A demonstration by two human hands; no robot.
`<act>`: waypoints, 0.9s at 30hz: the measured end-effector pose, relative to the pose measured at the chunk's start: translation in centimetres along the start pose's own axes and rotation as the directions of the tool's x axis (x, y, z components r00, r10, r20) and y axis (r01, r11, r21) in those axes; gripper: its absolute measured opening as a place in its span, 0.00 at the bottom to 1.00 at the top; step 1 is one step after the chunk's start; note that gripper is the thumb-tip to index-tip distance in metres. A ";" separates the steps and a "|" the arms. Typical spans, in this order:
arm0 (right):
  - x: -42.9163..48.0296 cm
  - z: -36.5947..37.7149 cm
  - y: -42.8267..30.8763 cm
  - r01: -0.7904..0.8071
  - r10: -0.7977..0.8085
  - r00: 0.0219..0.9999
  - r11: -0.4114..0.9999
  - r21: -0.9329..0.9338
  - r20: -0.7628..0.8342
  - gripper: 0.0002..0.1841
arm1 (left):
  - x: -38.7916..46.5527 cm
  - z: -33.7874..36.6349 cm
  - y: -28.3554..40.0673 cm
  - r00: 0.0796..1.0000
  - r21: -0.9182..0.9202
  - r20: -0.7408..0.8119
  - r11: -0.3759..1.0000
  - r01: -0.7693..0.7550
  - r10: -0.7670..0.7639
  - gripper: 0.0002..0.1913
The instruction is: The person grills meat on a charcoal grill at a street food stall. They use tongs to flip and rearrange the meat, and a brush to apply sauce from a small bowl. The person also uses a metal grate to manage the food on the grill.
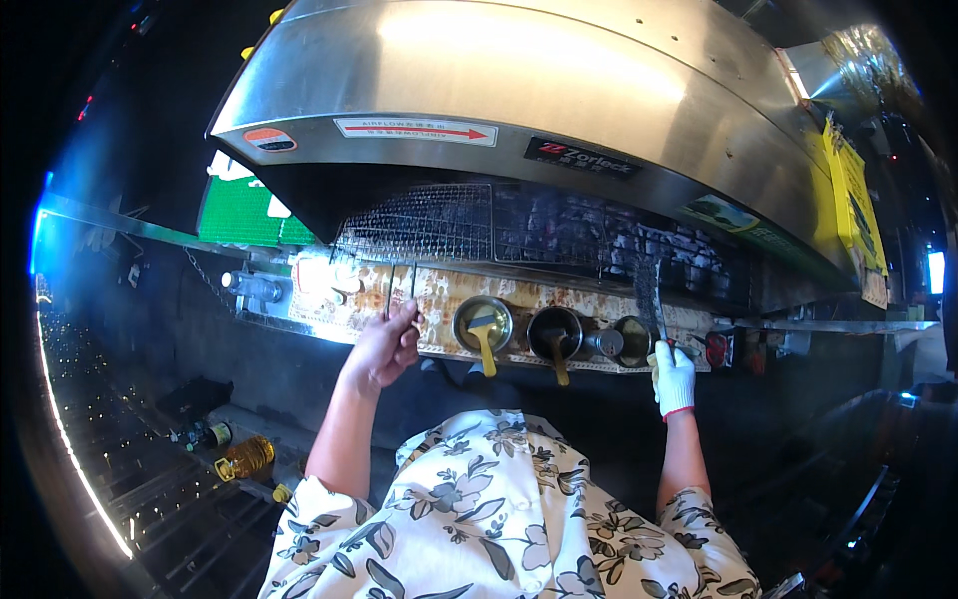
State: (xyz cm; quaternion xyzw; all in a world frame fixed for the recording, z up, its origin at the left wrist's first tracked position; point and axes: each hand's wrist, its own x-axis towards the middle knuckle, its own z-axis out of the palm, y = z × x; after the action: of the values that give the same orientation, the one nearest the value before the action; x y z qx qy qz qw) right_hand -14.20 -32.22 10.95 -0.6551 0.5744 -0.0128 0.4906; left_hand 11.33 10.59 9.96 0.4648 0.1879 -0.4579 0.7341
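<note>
My bare left hand is closed on the ends of a pair of thin metal rods that reach toward the wire grill mesh. My right hand, in a white knit glove, grips a wire brush, its dark bristles at the edge of the charcoal bed. Between my hands, on the stained counter strip, stand a metal pot with a yellow-handled brush, a dark pot with another brush, a shaker and a metal container.
A stainless steel hood overhangs the grill. A clear bottle stands at the counter's left end, near a bright light. A red and black pack is right of my gloved hand. Low at left are a yellow oil bottle and a dark bottle.
</note>
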 end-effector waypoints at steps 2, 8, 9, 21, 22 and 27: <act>-0.5 -0.4 0.7 -0.016 0.016 1.000 1.000 0.016 -0.020 0.19 | -1.7 -0.3 -1.3 0.999 -0.045 0.040 0.999 -0.002 0.004 0.15; -4.3 -0.5 2.2 -0.006 0.010 0.999 0.997 0.079 -0.049 0.22 | -6.4 -2.6 -5.2 0.994 -0.063 0.044 0.993 -0.101 0.104 0.15; -5.1 -0.3 2.4 -0.023 0.027 0.999 0.996 0.085 -0.041 0.23 | -7.1 -3.2 -5.7 0.992 -0.067 0.050 0.992 -0.110 0.113 0.15; -11.4 0.5 4.5 0.054 -0.050 0.997 0.996 0.069 -0.065 0.21 | -15.3 -8.4 -10.3 0.935 0.120 -0.089 0.935 -0.333 0.344 0.17; -11.2 0.5 4.9 0.064 -0.057 0.996 0.993 0.098 -0.074 0.20 | -16.0 -8.3 -10.2 0.915 0.210 -0.115 0.910 -0.358 0.387 0.17; -8.6 0.4 6.1 0.116 -0.105 0.992 0.971 0.209 -0.063 0.19 | -18.7 -6.8 -10.9 0.785 0.495 -0.161 0.737 -0.460 0.598 0.17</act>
State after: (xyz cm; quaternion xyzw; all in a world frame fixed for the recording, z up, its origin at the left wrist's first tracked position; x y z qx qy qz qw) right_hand -21.39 -24.54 11.41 -0.6294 0.5448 -0.1184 0.5413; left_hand -6.45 24.07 14.19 0.7144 0.0531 -0.1780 0.6746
